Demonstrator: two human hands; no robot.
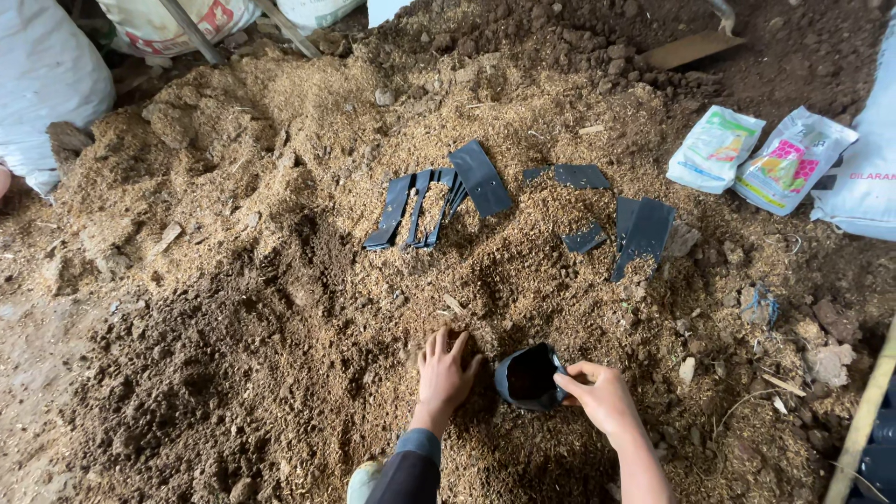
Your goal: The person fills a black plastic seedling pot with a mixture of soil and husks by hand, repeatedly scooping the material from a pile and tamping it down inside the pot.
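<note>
Your sleeve (411,467), dark with a pale cuff, is cut off by the lower frame edge. Your left hand (444,371) lies flat on the mix (280,308), fingers (439,343) spread and gripping nothing. Your right hand (602,397) pinches the rim of the bag (530,377) just beside it. The bag is thin black plastic, mouth open, standing in the mix; its interior is dark and its contents cannot be determined. The mix is coarse, fibrous, tan husk over darker crumbly soil. Flat black bags (439,201) lie further up the heap, several partly buried. Two glossy sachets (761,154) rest at right. White sacks (47,84) are cropped by the frame.
</note>
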